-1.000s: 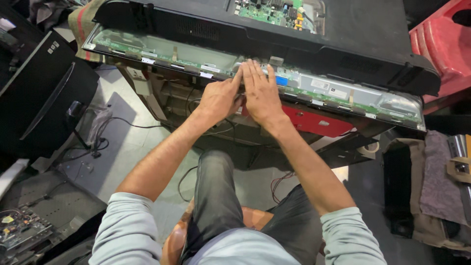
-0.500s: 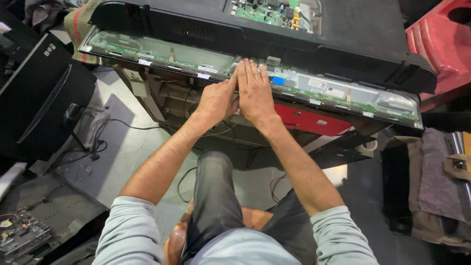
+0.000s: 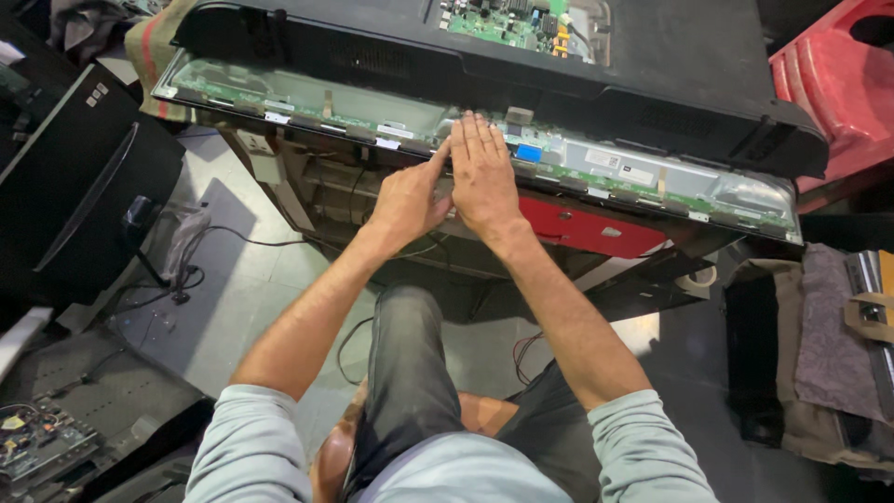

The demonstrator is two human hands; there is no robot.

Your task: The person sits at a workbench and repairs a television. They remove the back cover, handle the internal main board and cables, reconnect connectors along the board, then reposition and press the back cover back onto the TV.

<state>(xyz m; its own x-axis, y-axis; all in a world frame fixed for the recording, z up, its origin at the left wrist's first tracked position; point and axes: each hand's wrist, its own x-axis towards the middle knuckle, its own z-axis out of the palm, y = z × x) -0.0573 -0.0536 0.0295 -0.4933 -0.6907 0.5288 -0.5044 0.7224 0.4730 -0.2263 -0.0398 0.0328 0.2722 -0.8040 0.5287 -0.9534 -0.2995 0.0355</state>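
Flat-panel television, black plastic back shell (image 3: 652,70), is laid face down on a stand, its near bottom edge opened to expose a long pale strip of thin driver boards and flex ribbons (image 3: 391,126).

Near to far:
- Left hand (image 3: 405,200): fingers curled, thumb and forefinger tips pressed against the strip edge; whether anything is actually pinched cannot be told.
- Right hand (image 3: 480,177): laid flat, fingers together and extended, palm pressed down on the strip just right of the left hand, the two touching.
- Just right of the right fingertips: a small blue connector tab (image 3: 528,152) on the strip.
- Below the grip: a red plastic panel (image 3: 587,228) under the set's edge.
- Beyond the grip, on top of the shell: an uncovered green circuit board (image 3: 507,19).

Risks, as judged:
- Flex ribbons could be creased or torn if palm pressure is applied unevenly or the strip is slid sideways.
- The glass edge under the strip could be cracked by a point load from the left fingertips.
- Static damage to the bare boards is possible; no wrist strap is seen.
- The set overhangs the stand; a hard downward push at this edge could tip it.
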